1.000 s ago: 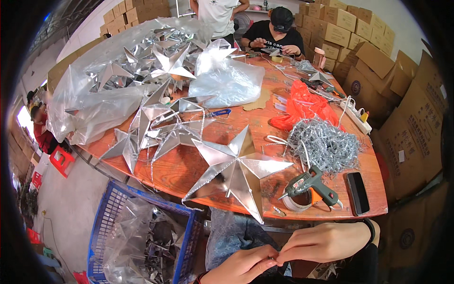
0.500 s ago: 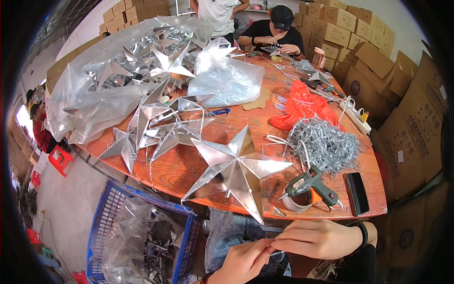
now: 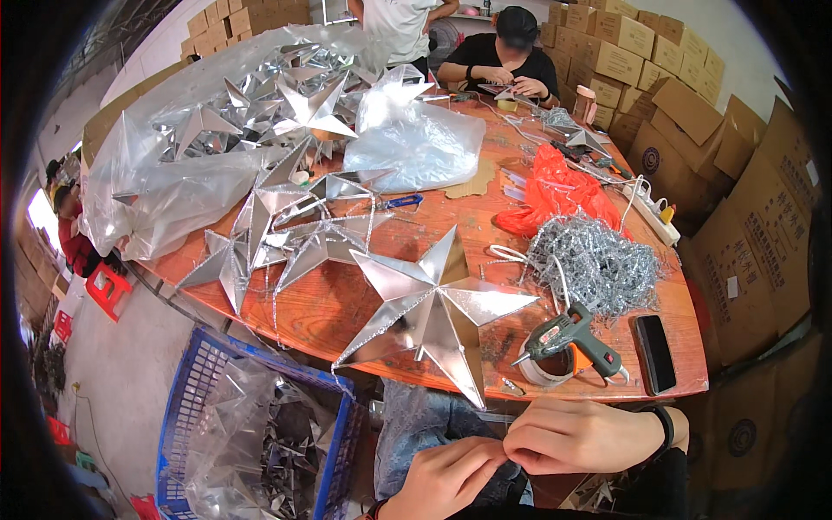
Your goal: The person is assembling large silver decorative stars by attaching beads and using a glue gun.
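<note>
Printed marks in view

Columns of dark characters are borne by the tall carton (image 3: 767, 260) at the right, where a pale label (image 3: 732, 287) is stuck. Round dark emblems (image 3: 653, 158) are printed on an open carton (image 3: 680, 173) and a lower carton (image 3: 780, 433). Print on the stacked boxes (image 3: 620, 65) is too small to be read.
</note>
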Action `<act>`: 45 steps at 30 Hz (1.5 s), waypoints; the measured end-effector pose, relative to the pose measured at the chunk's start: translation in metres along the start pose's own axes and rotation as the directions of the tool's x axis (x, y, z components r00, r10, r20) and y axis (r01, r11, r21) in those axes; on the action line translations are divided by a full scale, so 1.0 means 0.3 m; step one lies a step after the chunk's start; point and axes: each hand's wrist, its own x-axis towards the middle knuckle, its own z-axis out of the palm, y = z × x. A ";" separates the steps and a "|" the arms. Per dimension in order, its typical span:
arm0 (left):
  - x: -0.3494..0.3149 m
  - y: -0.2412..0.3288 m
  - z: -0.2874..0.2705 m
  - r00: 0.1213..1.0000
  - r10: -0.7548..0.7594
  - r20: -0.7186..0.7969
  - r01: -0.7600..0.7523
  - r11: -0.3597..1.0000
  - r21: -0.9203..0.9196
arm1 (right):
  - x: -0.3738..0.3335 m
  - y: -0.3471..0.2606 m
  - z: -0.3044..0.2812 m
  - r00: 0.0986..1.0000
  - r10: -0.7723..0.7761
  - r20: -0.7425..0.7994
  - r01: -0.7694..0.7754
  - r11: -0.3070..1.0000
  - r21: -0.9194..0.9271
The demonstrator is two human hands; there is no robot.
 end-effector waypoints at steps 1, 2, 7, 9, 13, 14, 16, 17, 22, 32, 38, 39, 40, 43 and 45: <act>-0.002 0.003 -0.005 1.000 -0.017 0.012 0.017 1.000 0.005 | 0.002 0.000 0.005 1.000 -0.002 0.001 0.002 1.000 0.011; -0.002 0.003 -0.006 0.999 -0.031 0.026 0.031 1.000 0.005 | 0.003 -0.001 0.006 1.000 0.003 0.003 -0.003 1.000 0.017; -0.006 0.002 -0.012 0.999 -0.030 0.029 0.031 1.000 -0.003 | 0.012 -0.003 0.006 1.000 0.007 0.019 -0.008 0.998 0.065; -0.006 0.002 -0.016 0.999 -0.009 0.032 0.009 1.000 -0.008 | 0.015 -0.005 0.004 0.999 0.013 0.030 -0.015 0.997 0.079; -0.004 0.001 -0.021 0.999 0.035 0.029 -0.035 0.999 -0.005 | 0.020 -0.009 0.001 0.998 0.027 0.052 -0.031 0.995 0.091; -0.005 0.001 -0.021 0.999 0.037 0.025 -0.037 0.999 -0.004 | 0.021 -0.009 0.002 0.998 0.030 0.056 -0.035 0.995 0.094; -0.007 0.000 -0.024 0.999 0.036 0.026 -0.036 0.999 0.005 | 0.026 -0.011 0.001 0.998 0.027 0.054 -0.032 0.996 0.087; -0.008 0.000 -0.025 0.999 0.033 0.026 -0.033 0.999 0.007 | 0.027 -0.011 0.003 0.998 0.027 0.056 -0.032 0.996 0.086; -0.008 0.010 -0.050 0.991 -0.087 0.098 0.091 0.995 -0.043 | 0.056 -0.011 -0.030 0.997 -0.002 0.081 0.000 1.000 0.031; -0.064 -0.040 -0.024 0.961 -0.174 0.216 0.233 0.927 -0.295 | 0.171 0.094 -0.211 0.966 0.207 0.156 -0.239 0.945 0.223; -0.047 -0.012 -0.101 0.995 -0.098 0.019 0.098 0.930 -0.354 | 0.173 0.034 -0.218 0.989 0.060 0.135 -0.089 0.971 0.223; -0.039 -0.004 -0.108 0.996 -0.089 0.015 0.089 0.939 -0.332 | 0.172 0.026 -0.219 0.990 0.028 0.136 -0.055 0.978 0.199; -0.030 0.003 -0.112 0.996 -0.087 0.013 0.087 0.937 -0.339 | 0.171 0.019 -0.221 0.991 -0.003 0.137 -0.022 0.984 0.175; 0.013 0.025 -0.106 0.999 -0.035 -0.005 0.031 0.949 -0.315 | 0.144 0.004 -0.202 0.991 -0.052 0.126 0.028 0.982 0.185; 0.039 0.033 -0.089 1.000 0.014 0.006 -0.012 0.951 -0.310 | 0.135 -0.007 -0.177 0.992 -0.073 0.107 0.053 0.982 0.184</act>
